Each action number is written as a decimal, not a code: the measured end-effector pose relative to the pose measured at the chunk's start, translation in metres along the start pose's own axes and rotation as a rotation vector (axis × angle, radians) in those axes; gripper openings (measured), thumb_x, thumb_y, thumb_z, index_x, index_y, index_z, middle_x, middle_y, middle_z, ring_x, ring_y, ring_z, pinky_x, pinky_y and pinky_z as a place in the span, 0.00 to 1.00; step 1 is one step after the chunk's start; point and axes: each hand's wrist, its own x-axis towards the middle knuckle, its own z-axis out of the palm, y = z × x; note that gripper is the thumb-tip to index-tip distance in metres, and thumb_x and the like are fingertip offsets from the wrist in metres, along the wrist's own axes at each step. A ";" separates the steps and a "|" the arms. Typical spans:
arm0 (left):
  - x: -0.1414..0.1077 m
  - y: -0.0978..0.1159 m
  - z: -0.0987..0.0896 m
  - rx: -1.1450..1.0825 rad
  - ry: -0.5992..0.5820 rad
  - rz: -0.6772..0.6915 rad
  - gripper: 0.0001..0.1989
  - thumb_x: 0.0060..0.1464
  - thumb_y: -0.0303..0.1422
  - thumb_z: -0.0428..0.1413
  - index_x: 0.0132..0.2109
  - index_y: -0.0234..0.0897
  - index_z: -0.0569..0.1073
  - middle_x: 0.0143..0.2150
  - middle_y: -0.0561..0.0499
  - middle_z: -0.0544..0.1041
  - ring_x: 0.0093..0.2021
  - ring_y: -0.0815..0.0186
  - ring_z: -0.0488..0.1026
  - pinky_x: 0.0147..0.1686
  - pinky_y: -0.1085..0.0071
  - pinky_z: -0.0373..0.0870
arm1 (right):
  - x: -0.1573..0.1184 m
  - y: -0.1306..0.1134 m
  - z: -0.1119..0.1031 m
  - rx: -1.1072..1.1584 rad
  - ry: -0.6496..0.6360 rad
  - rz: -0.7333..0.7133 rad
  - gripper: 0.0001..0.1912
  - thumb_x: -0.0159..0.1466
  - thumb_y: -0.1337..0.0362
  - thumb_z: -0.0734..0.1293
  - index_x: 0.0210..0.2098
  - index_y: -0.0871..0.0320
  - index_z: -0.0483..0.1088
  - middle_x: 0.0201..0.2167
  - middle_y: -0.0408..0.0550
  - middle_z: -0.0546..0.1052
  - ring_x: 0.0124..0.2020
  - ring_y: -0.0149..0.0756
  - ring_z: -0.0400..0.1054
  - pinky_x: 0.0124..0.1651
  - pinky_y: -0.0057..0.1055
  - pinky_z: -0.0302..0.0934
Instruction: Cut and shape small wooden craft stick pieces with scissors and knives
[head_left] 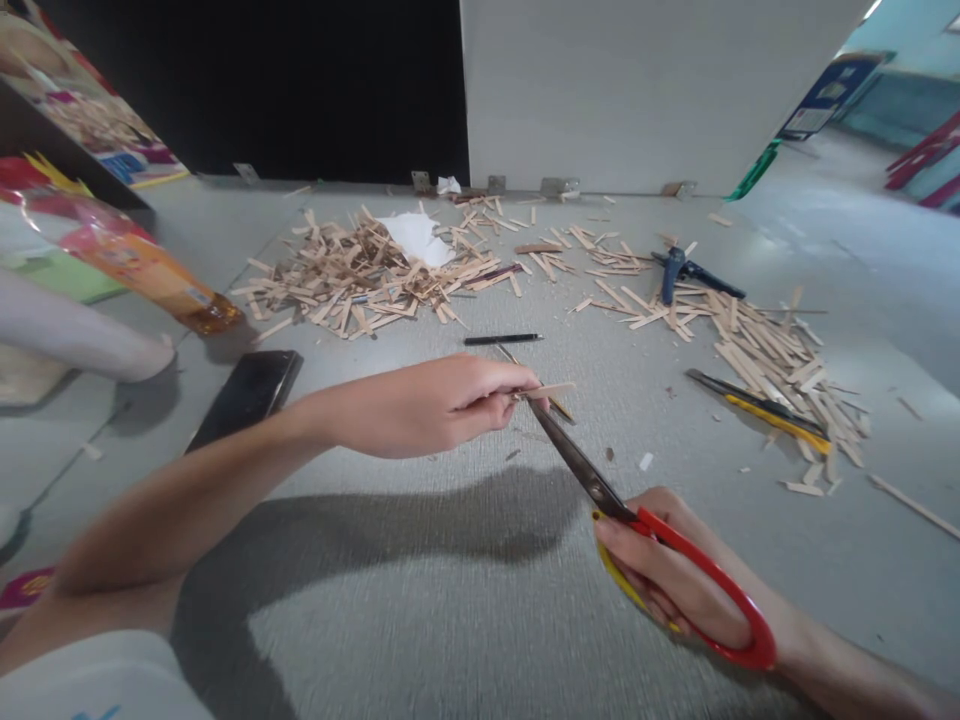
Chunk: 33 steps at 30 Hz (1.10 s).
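My left hand [435,405] pinches a thin flat wooden stick [556,389], whose pale end sticks out to the right past the fingertips. My right hand [660,560] is wrapped round the handles of a pair of scissors [592,480] with one red and one yellow handle. The scissor blades reach up and left to the stick, right by my left fingertips. Whether the blades are fully closed on it is hidden. Just beyond lies a black pen [502,339], and a thin yellow and dark tool [561,409] shows partly behind the stick.
A heap of wooden pieces [352,270] with white paper [418,238] lies at the back left. More pieces [772,345] lie right, beside a utility knife [761,410] and dark blue clippers [679,270]. A phone [247,395], a bottle [142,255] and another person's arm [82,325] are left.
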 end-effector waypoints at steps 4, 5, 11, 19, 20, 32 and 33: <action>-0.001 0.001 0.000 -0.246 -0.005 -0.064 0.14 0.74 0.31 0.46 0.56 0.36 0.74 0.28 0.58 0.60 0.24 0.69 0.57 0.24 0.74 0.56 | 0.002 0.000 0.000 -0.046 0.022 -0.180 0.39 0.66 0.26 0.66 0.21 0.51 0.53 0.17 0.34 0.55 0.17 0.24 0.47 0.17 0.26 0.40; -0.002 0.002 0.001 -0.314 -0.014 -0.079 0.14 0.75 0.32 0.45 0.57 0.36 0.73 0.28 0.58 0.60 0.24 0.69 0.55 0.23 0.74 0.56 | 0.001 0.000 0.000 -0.049 0.022 -0.212 0.38 0.66 0.26 0.65 0.22 0.51 0.52 0.17 0.34 0.54 0.17 0.24 0.46 0.18 0.26 0.38; -0.003 0.002 0.002 -0.481 -0.058 -0.114 0.10 0.77 0.32 0.45 0.55 0.39 0.70 0.30 0.57 0.63 0.23 0.71 0.57 0.21 0.76 0.56 | 0.002 0.003 0.002 -0.035 0.061 -0.243 0.38 0.67 0.27 0.64 0.23 0.51 0.51 0.19 0.34 0.51 0.20 0.26 0.43 0.20 0.28 0.36; -0.004 0.004 0.007 -0.533 -0.082 -0.119 0.10 0.77 0.32 0.43 0.54 0.40 0.68 0.30 0.58 0.64 0.22 0.71 0.59 0.22 0.76 0.59 | 0.002 0.005 0.003 -0.070 0.086 -0.257 0.39 0.65 0.25 0.65 0.23 0.50 0.51 0.19 0.34 0.51 0.20 0.26 0.44 0.20 0.28 0.39; -0.004 0.005 0.007 -0.535 -0.084 -0.119 0.10 0.77 0.32 0.43 0.54 0.40 0.68 0.29 0.58 0.64 0.21 0.72 0.59 0.22 0.75 0.59 | 0.002 0.005 0.003 -0.075 0.094 -0.257 0.39 0.64 0.25 0.65 0.23 0.50 0.50 0.19 0.34 0.50 0.20 0.26 0.44 0.20 0.28 0.39; -0.003 0.004 0.008 -0.572 -0.082 -0.095 0.09 0.76 0.31 0.43 0.54 0.40 0.67 0.28 0.58 0.65 0.20 0.72 0.60 0.23 0.75 0.62 | 0.003 0.009 0.001 -0.053 0.070 -0.262 0.38 0.66 0.26 0.65 0.24 0.51 0.51 0.19 0.34 0.51 0.19 0.25 0.44 0.19 0.27 0.38; -0.003 0.005 0.008 -0.573 -0.083 -0.097 0.09 0.76 0.31 0.43 0.54 0.40 0.67 0.28 0.58 0.65 0.20 0.72 0.60 0.23 0.75 0.62 | 0.003 0.008 0.001 -0.058 0.070 -0.259 0.38 0.66 0.26 0.65 0.24 0.51 0.51 0.19 0.34 0.51 0.19 0.25 0.44 0.19 0.27 0.38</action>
